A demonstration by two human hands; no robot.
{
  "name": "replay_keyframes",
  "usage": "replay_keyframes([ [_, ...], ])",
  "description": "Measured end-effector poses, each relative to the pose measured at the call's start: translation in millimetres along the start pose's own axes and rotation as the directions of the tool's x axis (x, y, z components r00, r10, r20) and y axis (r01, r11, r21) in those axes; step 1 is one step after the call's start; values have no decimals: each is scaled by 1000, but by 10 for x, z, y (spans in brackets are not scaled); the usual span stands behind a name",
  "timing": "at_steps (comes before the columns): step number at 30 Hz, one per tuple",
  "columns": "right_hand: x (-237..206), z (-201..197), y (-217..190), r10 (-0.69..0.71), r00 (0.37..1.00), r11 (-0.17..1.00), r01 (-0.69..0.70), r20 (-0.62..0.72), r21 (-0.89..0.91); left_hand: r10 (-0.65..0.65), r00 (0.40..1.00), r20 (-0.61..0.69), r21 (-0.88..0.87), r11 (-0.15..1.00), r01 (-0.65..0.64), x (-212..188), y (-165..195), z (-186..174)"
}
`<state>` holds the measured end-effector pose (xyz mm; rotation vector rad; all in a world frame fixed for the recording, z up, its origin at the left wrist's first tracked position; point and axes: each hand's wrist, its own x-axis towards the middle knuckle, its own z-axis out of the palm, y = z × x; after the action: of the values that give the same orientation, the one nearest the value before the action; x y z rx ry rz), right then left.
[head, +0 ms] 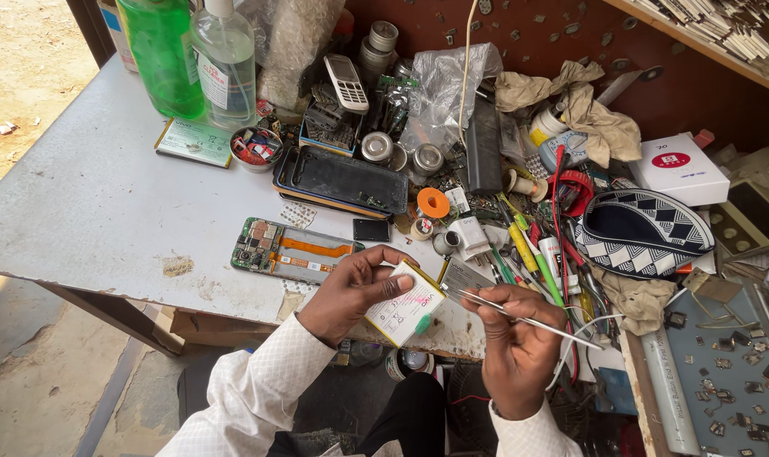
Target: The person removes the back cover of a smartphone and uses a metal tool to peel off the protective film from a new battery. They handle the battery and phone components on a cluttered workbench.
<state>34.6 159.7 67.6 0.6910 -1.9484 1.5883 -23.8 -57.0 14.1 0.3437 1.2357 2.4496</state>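
— What's in the hands?

— The left hand (350, 292) grips a flat white battery (404, 305), thumb on top, held over the table's (96, 203) front edge. The right hand (513, 338) pinches thin metal tweezers (520, 315), tips pointing at the battery.

— And on the table?

— An opened phone (291, 250) with its board showing lies just behind the left hand, near the front edge. A dark phone frame (342, 180) sits farther back; a patterned pouch (642, 233) lies to the right.

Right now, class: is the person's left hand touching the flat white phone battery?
Touching. The head view shows the left hand gripping the phone battery, thumb pressed on its face and fingers behind it.
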Motion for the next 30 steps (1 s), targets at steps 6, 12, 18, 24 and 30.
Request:
replay_keyframes([
  [6,-79,66,141,9,1000,999,-8,-19,45,-33,999,-28,-67,997,31,22,-33,34],
  [12,-57,92,182,150,987,979,-141,-54,148,-2,1000,-13,-15,1000,2,-7,-16,50],
  [18,237,-178,100,504,844,849,-447,181,-281,35,999,-25,-11,999,-36,1,-43,65],
  [24,422,-215,109,474,802,880,-418,364,-224,42,999,-21,30,999,-41,2,-55,65],
  [30,425,-356,327,528,670,813,-577,522,-81,3,1000,-5,-7,1000,-3,2,-30,63],
])
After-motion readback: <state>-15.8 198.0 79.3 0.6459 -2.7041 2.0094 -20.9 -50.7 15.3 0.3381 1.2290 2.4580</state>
